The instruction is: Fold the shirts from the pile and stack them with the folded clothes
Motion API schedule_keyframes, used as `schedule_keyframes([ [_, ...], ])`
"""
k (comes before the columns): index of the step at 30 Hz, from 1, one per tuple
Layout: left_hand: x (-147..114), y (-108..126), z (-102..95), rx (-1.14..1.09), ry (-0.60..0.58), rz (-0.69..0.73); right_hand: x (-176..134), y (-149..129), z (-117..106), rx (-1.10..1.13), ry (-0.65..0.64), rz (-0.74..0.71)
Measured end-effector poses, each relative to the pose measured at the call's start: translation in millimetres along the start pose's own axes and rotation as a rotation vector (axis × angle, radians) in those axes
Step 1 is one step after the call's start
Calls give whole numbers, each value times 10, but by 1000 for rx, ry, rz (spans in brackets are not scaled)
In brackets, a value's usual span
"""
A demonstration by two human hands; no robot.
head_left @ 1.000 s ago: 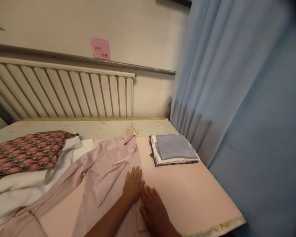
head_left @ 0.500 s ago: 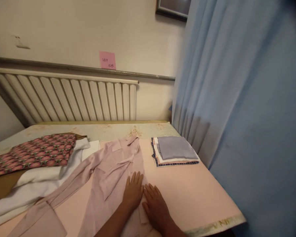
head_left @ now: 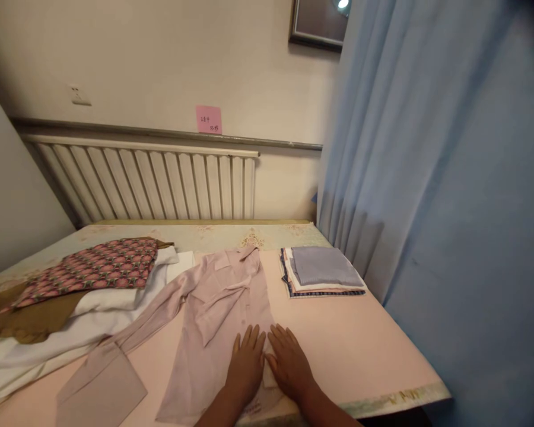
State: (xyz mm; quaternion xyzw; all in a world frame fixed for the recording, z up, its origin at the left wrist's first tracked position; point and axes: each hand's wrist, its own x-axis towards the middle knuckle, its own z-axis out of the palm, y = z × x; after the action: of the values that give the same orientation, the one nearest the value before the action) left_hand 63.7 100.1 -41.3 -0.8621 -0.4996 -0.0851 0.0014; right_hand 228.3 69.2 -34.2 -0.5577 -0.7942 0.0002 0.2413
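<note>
the shirt's (head_left: pixel 220 332) lower end is partly covered by the hands and forearms, its far sleeve is hard to make out, and the frame (head_left: pixel 323 24) on the wall is cut off by the top edge and the curtain (head_left: pixel 396 148); in each hand the grip is spread flat, fingers out nearly straight and clasping nothing that shows, though what lies under the palms cannot be seen; left hand (head_left: pixel 245 363) and right hand (head_left: pixel 290 363) rest palm down, side by side, at the shirt's right edge, fingers pointing away and slanting slightly inward; the shirt lies on the desk (head_left: pixel 365 350) between the heap (head_left: pixel 111 270) and the folded pile (head_left: pixel 327 268)
</note>
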Motion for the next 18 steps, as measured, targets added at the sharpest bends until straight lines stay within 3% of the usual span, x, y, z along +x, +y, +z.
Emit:
schedule_keyframes([
  [11,-275,87,21,-39,2,48,-26,37,93,-50,68,-27],
  [18,-348,-25,66,-91,32,94,-19,45,130,-64,96,-27],
])
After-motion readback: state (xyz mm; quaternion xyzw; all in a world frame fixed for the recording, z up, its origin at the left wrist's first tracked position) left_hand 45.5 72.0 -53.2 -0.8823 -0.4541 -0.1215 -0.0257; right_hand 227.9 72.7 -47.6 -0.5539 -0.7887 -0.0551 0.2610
